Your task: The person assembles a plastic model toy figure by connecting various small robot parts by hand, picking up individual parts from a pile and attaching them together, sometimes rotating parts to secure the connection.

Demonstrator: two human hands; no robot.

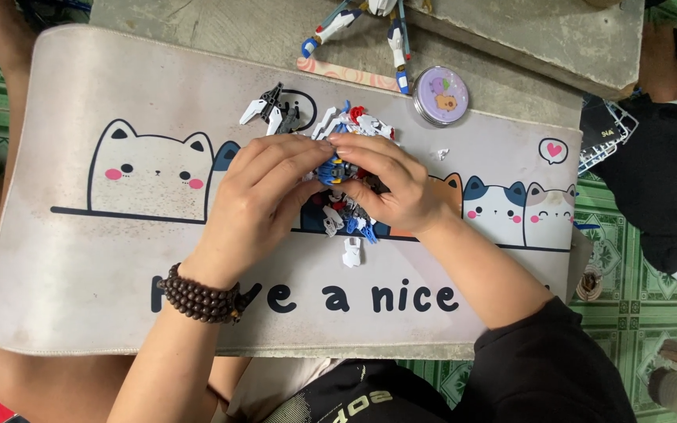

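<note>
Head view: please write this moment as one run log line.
left hand: holds model robot | right hand: holds model robot | mat: loose parts | round tin: beyond mat

A grey stone bench [221, 27] fills most of the frame, and a pale mat [80, 258] printed with cartoon cats and dark lettering is spread across it. At the centre of the mat lie small white, blue and red model parts [350, 252], with a white-and-black piece [272, 110] just above them to the left. A round purple tin [441, 95] sits at the mat's upper edge, right of centre. Above it, at the top of the frame, a white-and-blue model figure [338, 23] lies on the bare stone, beside a pink strip [350, 76].
</note>
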